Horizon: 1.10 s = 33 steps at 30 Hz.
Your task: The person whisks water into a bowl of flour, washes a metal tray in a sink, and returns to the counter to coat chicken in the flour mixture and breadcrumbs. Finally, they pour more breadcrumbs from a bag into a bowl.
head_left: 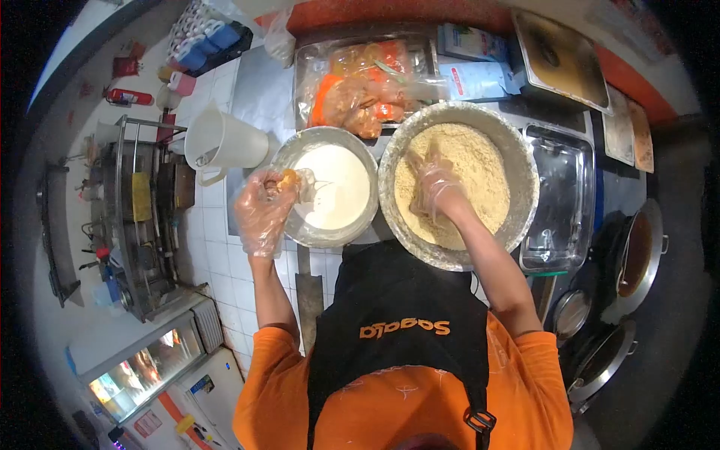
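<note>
My left hand (268,206), in a clear plastic glove, is closed around an orange-coated piece of marinated meat (288,180) at the left rim of a metal bowl (282,159). White liquid batter (339,184) fills that bowl, and a whitish strand hangs beside my fingers. Also gloved, my right hand (437,182) reaches into a larger bowl (523,161) of pale yellow breading flour (480,176). Its fingers look stretched out and apart, with the tips partly sunk in the flour; I see nothing held there.
Behind the bowls, a metal tray (303,82) holds plastic bags of marinated meat (352,94). A white pitcher (229,139) stands left. To the right are a clear rectangular tray (556,225) and wide pans (637,255). Blue-white packets (480,80) lie at the back.
</note>
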Each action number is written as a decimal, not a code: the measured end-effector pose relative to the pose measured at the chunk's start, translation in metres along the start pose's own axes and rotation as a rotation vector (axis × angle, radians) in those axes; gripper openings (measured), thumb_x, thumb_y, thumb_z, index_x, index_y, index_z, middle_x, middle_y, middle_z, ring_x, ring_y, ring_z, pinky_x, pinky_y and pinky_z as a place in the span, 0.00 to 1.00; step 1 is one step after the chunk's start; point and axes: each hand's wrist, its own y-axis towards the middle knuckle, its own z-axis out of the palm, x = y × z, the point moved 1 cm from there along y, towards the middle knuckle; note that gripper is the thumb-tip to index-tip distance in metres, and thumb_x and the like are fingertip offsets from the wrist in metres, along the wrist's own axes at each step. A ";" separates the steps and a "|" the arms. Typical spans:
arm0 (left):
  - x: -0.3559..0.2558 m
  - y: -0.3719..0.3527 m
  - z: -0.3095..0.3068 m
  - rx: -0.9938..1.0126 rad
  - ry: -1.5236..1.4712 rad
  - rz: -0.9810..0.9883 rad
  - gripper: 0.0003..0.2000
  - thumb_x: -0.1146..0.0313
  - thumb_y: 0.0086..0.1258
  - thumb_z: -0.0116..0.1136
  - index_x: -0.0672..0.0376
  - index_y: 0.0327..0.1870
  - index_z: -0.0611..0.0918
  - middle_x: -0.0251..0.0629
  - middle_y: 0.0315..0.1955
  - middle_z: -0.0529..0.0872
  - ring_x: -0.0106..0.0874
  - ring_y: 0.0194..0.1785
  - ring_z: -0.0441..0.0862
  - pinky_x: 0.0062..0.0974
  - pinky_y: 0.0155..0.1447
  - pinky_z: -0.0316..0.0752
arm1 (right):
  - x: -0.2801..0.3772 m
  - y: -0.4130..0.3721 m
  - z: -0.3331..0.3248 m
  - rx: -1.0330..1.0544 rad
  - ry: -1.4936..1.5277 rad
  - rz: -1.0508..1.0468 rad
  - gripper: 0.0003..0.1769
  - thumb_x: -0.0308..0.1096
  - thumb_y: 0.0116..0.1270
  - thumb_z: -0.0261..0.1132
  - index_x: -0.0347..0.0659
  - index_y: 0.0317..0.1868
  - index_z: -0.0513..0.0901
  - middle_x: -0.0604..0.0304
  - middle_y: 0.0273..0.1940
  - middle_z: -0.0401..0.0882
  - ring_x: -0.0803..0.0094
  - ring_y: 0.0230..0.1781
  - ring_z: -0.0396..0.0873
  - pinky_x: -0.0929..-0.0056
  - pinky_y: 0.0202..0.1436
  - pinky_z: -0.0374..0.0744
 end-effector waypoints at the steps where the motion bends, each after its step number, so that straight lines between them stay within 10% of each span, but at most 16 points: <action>1: 0.005 0.005 0.006 0.046 0.040 -0.044 0.13 0.71 0.59 0.74 0.64 0.42 0.85 0.36 0.32 0.87 0.23 0.35 0.82 0.24 0.43 0.79 | -0.001 -0.002 -0.004 0.070 -0.039 0.037 0.54 0.43 0.55 0.77 0.55 0.80 0.58 0.40 0.82 0.42 0.33 0.74 0.63 0.46 0.69 0.75; 5: 0.026 0.006 0.022 0.148 0.154 -0.098 0.11 0.74 0.63 0.72 0.67 0.43 0.84 0.34 0.34 0.86 0.19 0.35 0.79 0.19 0.40 0.77 | -0.024 0.009 0.019 -0.028 -0.093 -0.043 0.38 0.38 0.65 0.67 0.48 0.75 0.67 0.39 0.75 0.62 0.40 0.67 0.74 0.50 0.63 0.80; 10: -0.017 0.001 0.033 0.117 -0.022 0.000 0.11 0.75 0.61 0.72 0.65 0.42 0.84 0.36 0.32 0.87 0.22 0.35 0.82 0.22 0.39 0.78 | -0.033 -0.014 0.021 -0.075 -0.114 -0.116 0.14 0.34 0.64 0.62 0.40 0.47 0.88 0.44 0.44 0.88 0.52 0.47 0.87 0.57 0.54 0.83; 17: -0.107 -0.010 0.085 0.381 -0.650 -0.084 0.14 0.78 0.59 0.76 0.64 0.42 0.82 0.31 0.36 0.86 0.20 0.36 0.80 0.20 0.42 0.78 | -0.096 -0.056 0.021 0.007 0.059 -0.035 0.17 0.38 0.55 0.73 0.35 0.41 0.87 0.41 0.44 0.86 0.45 0.45 0.84 0.52 0.50 0.81; 20: -0.097 -0.012 0.140 0.447 -0.550 -0.101 0.15 0.71 0.61 0.76 0.64 0.43 0.81 0.36 0.32 0.85 0.23 0.35 0.81 0.23 0.41 0.80 | -0.119 -0.073 0.026 -0.222 0.071 -0.053 0.24 0.42 0.55 0.75 0.31 0.46 0.87 0.37 0.45 0.86 0.44 0.47 0.85 0.54 0.52 0.82; 24: -0.031 -0.026 0.215 0.620 0.287 0.203 0.09 0.70 0.66 0.63 0.65 0.42 0.80 0.53 0.30 0.87 0.50 0.34 0.86 0.42 0.40 0.81 | -0.124 -0.055 0.069 -0.447 0.017 0.440 0.44 0.45 0.55 0.77 0.29 0.67 0.70 0.34 0.49 0.82 0.41 0.50 0.83 0.51 0.55 0.81; 27: -0.034 -0.031 0.221 0.692 0.440 0.297 0.10 0.71 0.65 0.59 0.65 0.45 0.81 0.56 0.35 0.87 0.53 0.41 0.86 0.46 0.47 0.82 | -0.140 -0.037 0.083 -0.392 0.480 0.338 0.30 0.36 0.52 0.78 0.31 0.52 0.78 0.37 0.41 0.83 0.41 0.45 0.83 0.52 0.48 0.80; 30: -0.028 -0.035 0.228 0.683 0.497 0.337 0.11 0.74 0.64 0.58 0.65 0.47 0.81 0.55 0.39 0.87 0.50 0.45 0.87 0.44 0.51 0.82 | -0.084 -0.079 0.001 -0.413 0.381 0.287 0.24 0.37 0.51 0.78 0.30 0.44 0.81 0.40 0.35 0.83 0.40 0.40 0.83 0.54 0.44 0.80; 33: -0.012 -0.034 0.237 0.715 0.587 0.371 0.14 0.71 0.65 0.58 0.66 0.51 0.79 0.57 0.44 0.86 0.50 0.49 0.86 0.44 0.54 0.81 | -0.095 -0.049 0.051 -0.218 0.134 0.214 0.23 0.40 0.48 0.80 0.30 0.36 0.84 0.40 0.31 0.84 0.42 0.38 0.84 0.54 0.41 0.80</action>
